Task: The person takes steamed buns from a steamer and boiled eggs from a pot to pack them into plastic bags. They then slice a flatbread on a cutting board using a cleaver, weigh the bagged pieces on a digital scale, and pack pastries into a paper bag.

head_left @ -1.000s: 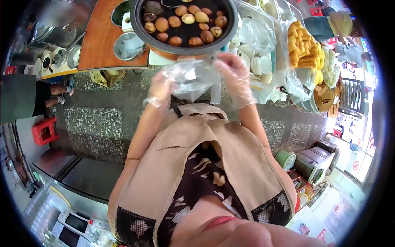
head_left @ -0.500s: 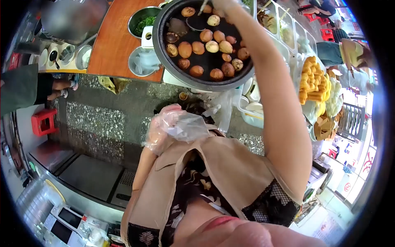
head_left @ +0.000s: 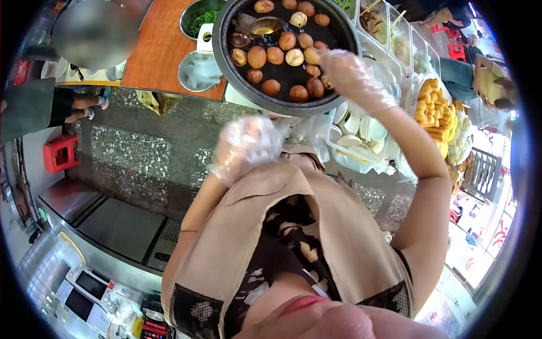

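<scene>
My left hand [head_left: 232, 153], in a clear plastic glove, is closed on a crumpled clear plastic bag [head_left: 262, 135] in front of my apron; the bag is blurred. Over the right rim of a dark round pot [head_left: 248, 97] hovers my right hand [head_left: 351, 74], also gloved. Its bent fingers point toward a pale egg [head_left: 311, 55]; blur hides whether they touch or hold anything. Several brown eggs [head_left: 257, 57] sit in the pot's dark liquid. A ladle bowl [head_left: 266, 25] lies among them near the top, with no hand on it.
Left of the pot are a bowl of chopped greens [head_left: 200, 21] and a metal bowl with plastic bags [head_left: 199, 70]. Rightward stand a tub of white dishes [head_left: 370, 129], food trays [head_left: 375, 25] and piled fried dough sticks [head_left: 432, 110]. A red stool [head_left: 61, 152] stands on the floor.
My right hand has let go of the ladle at the far side of the pot and come back to the right rim. My left hand has risen slightly with the bag.
</scene>
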Demonstrator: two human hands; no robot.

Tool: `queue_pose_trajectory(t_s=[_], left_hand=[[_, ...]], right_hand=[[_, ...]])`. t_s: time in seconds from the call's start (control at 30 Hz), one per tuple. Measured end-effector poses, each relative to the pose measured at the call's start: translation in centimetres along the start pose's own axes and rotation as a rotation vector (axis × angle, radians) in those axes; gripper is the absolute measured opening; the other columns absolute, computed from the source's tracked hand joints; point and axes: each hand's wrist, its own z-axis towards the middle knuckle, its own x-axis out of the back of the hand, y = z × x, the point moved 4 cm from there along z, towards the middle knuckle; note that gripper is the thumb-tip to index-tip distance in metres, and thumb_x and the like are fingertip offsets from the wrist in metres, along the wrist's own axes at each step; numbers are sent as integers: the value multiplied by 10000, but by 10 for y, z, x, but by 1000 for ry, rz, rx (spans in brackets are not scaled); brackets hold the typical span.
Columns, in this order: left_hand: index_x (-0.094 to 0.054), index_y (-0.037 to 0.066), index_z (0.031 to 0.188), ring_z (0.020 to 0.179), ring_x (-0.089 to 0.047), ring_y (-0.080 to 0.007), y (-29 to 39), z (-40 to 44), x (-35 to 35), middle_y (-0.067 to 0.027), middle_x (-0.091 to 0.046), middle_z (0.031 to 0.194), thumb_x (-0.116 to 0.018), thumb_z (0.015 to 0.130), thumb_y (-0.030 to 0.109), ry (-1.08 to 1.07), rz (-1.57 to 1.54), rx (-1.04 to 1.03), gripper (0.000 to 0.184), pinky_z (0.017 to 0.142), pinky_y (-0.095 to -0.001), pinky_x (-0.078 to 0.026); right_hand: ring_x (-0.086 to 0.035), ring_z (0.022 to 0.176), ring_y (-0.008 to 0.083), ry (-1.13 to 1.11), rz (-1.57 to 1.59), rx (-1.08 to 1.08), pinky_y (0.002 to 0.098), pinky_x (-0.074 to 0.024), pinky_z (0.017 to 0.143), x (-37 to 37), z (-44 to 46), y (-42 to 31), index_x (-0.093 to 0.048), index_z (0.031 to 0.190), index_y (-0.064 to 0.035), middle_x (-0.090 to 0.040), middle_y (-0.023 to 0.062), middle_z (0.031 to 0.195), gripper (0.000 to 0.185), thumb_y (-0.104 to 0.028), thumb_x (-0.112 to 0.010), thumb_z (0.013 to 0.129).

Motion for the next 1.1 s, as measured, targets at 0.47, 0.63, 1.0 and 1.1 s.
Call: queue_pose_trajectory(t_s=[0.47,0.63,1.0,1.1], left_hand=[[-455,15,1311,1126,-526,-249,33,51,24,-115,-556,1213,-436,981,207,412,-735,-144,382,953,-426,-466],[-471,24,1265,1035,-588,-217,25,69,30,-106,-590,1123,-545,924,92,519,-555,-271,355,884,-392,-513],[-432,14,1312,1126,-521,-319,34,110,-58,-180,-517,1240,-329,999,400,106,-689,-96,507,935,-444,-463],[-366,-1,1349,1251,-438,-397,40,108,-70,-235,-427,1356,-238,999,486,-17,-959,-1,613,1033,-533,-386]], right_hand=[[-499,457,131,-374,1466,-754,267,-437,489,25,-50,-57,-579,658,-35,-523,28,550,282,-255,-648,822],[-492,454,114,-301,1430,-762,238,-418,502,55,-69,-33,-563,637,-59,-506,17,532,291,-274,-658,808],[-492,413,82,-193,1485,-707,243,-415,414,100,-108,-51,-633,934,13,-549,13,565,201,-174,-571,899],[-525,435,113,90,1008,-493,290,-447,447,49,-116,-57,-619,929,20,-566,38,570,191,-158,-560,894]])
